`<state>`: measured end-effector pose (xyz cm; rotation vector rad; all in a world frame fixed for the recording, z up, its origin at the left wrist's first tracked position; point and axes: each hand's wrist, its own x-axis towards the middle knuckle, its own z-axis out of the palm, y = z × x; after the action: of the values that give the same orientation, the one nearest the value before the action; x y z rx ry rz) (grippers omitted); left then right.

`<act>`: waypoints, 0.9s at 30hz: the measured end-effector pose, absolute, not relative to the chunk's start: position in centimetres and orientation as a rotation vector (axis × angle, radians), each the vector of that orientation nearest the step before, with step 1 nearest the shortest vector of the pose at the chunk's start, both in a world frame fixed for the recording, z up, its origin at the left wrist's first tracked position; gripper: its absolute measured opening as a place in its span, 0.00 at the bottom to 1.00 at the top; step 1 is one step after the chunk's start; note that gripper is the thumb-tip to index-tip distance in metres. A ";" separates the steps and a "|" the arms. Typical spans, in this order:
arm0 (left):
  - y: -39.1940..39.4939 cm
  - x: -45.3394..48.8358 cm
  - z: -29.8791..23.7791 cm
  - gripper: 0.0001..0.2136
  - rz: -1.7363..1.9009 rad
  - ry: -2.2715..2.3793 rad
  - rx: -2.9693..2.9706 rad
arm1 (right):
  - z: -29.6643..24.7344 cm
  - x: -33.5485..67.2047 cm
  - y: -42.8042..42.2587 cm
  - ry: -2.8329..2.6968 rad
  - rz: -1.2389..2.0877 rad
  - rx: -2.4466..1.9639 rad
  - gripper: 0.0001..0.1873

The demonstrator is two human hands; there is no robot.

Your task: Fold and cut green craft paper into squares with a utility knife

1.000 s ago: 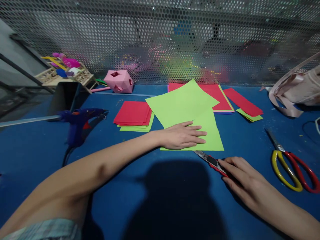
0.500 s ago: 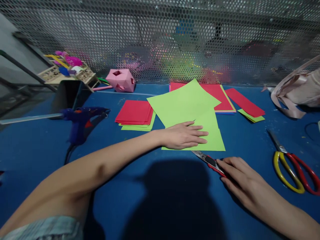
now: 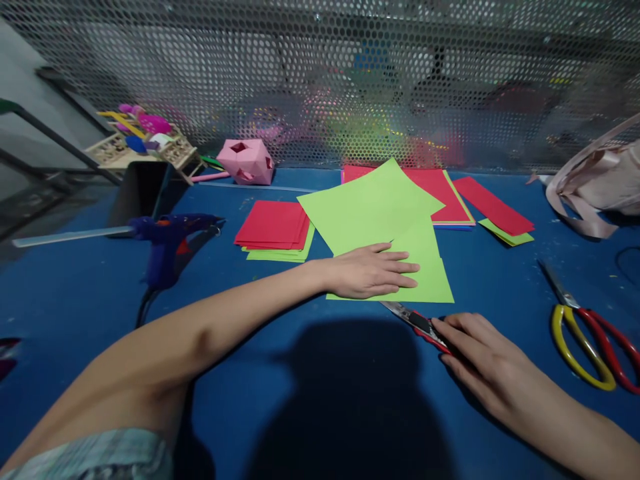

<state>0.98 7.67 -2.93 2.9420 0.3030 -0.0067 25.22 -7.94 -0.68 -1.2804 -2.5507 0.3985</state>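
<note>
My left hand lies flat with its fingers spread on light green paper, covering part of the lower sheet. In my right hand is a red and black utility knife, held low over the blue table. The knife's blade points up and left, its tip close to the paper's near edge below my left hand; whether the tip goes under the edge I cannot tell. A stack of red and green paper squares lies left of the sheets. More red paper rests behind them.
Scissors with yellow and red handles lie at the right. At the left stands a blue glue gun with a long glue stick. A pink folded-paper shape sits near the metal mesh. Red strips lie at the back right.
The whole view has shifted very slightly, so things on the table appear a little further right. Both hands, the knife and the paper keep nearly the same places relative to each other.
</note>
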 end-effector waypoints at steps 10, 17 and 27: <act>7.6 1.1 -2.7 0.21 -0.030 0.313 2.946 | -0.5 25.0 -7.8 -2.578 0.380 -1.263 0.19; 7.6 1.1 -2.7 0.21 -0.034 0.326 2.935 | -0.8 24.8 -7.8 -2.571 0.323 -1.229 0.21; 7.7 1.0 -3.0 0.20 0.047 0.317 2.896 | -0.6 24.6 -7.7 -2.560 0.355 -1.236 0.22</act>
<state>1.05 7.66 -2.97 2.8957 0.3169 0.0465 24.57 -7.75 -0.61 -1.2360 -2.5602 0.3552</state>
